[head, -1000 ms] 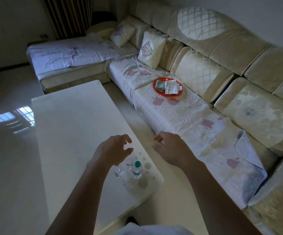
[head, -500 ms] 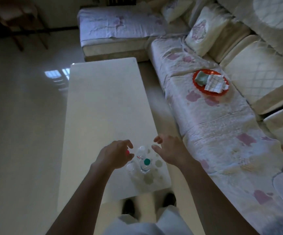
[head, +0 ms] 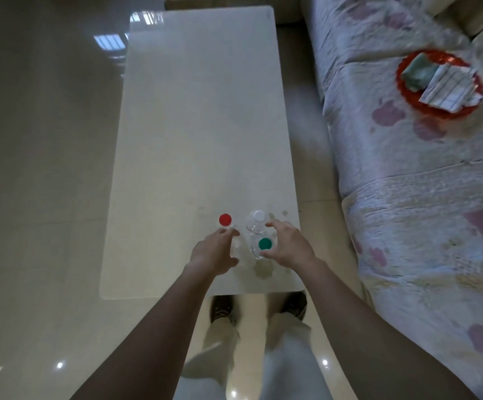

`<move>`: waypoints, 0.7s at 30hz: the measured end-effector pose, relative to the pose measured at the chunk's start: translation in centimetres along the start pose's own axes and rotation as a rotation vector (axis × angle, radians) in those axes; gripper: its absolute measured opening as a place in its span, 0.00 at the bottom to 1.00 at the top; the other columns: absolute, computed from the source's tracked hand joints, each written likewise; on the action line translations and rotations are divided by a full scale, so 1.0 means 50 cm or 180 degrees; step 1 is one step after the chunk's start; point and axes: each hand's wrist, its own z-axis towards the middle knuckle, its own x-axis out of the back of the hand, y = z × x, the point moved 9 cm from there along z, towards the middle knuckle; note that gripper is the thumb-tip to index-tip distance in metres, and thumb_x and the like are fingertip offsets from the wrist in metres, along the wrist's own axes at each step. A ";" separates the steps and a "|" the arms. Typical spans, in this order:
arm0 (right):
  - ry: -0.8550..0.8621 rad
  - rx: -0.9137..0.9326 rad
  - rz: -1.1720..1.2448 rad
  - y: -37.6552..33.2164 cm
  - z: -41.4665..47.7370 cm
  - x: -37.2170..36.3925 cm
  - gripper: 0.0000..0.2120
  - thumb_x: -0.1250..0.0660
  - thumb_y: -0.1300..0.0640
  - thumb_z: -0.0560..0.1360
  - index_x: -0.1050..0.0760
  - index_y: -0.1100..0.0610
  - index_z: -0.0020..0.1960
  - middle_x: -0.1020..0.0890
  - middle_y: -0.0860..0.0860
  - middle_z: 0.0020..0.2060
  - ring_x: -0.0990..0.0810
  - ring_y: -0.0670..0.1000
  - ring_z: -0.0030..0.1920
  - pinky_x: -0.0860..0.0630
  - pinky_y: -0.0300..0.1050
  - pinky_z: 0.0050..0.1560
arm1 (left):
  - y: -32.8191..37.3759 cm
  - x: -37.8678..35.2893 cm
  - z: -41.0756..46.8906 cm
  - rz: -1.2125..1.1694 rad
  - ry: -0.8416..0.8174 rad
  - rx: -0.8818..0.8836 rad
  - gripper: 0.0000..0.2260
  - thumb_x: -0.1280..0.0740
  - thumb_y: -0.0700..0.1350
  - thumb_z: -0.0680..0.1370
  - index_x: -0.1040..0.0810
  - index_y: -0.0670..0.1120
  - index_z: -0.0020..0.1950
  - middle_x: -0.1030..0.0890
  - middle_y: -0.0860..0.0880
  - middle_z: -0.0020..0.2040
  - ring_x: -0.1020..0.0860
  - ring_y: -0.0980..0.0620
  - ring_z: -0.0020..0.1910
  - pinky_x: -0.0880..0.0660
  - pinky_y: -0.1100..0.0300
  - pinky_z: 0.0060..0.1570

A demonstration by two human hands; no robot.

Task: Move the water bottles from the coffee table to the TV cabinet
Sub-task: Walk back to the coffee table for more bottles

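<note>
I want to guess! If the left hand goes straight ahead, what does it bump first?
Most likely the red-capped bottle, right ahead of the left hand; height is hard to judge from above.

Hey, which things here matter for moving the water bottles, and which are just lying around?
For the job:
- red-capped bottle
- white-capped bottle
- green-capped bottle
- coffee table
- left hand
- right hand

Lying about:
- red plate
- folded cloths on it
- sofa cover
</note>
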 end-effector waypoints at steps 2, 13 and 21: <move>-0.0022 -0.0021 0.0003 0.020 0.023 -0.031 0.35 0.23 0.47 0.67 0.32 0.49 0.70 0.26 0.50 0.63 0.24 0.52 0.60 0.25 0.47 0.56 | -0.022 -0.029 0.021 -0.0107 0.0001 0.0058 0.31 0.26 0.49 0.73 0.34 0.55 0.74 0.29 0.52 0.72 0.25 0.49 0.64 0.22 0.50 0.56; 0.0493 0.0020 0.0674 0.065 0.057 -0.126 0.28 0.21 0.49 0.66 0.28 0.48 0.63 0.24 0.47 0.54 0.29 0.44 0.53 0.29 0.39 0.53 | -0.087 -0.117 0.063 -0.1004 0.0197 0.0281 0.29 0.23 0.50 0.71 0.29 0.55 0.70 0.23 0.52 0.66 0.23 0.50 0.60 0.23 0.53 0.56; 0.0771 0.0029 0.0798 0.065 0.045 -0.132 0.25 0.22 0.51 0.67 0.27 0.49 0.61 0.24 0.46 0.51 0.26 0.46 0.51 0.29 0.35 0.50 | -0.090 -0.121 0.055 -0.1006 0.0386 0.0216 0.29 0.23 0.52 0.69 0.28 0.56 0.69 0.22 0.53 0.64 0.22 0.50 0.57 0.24 0.55 0.51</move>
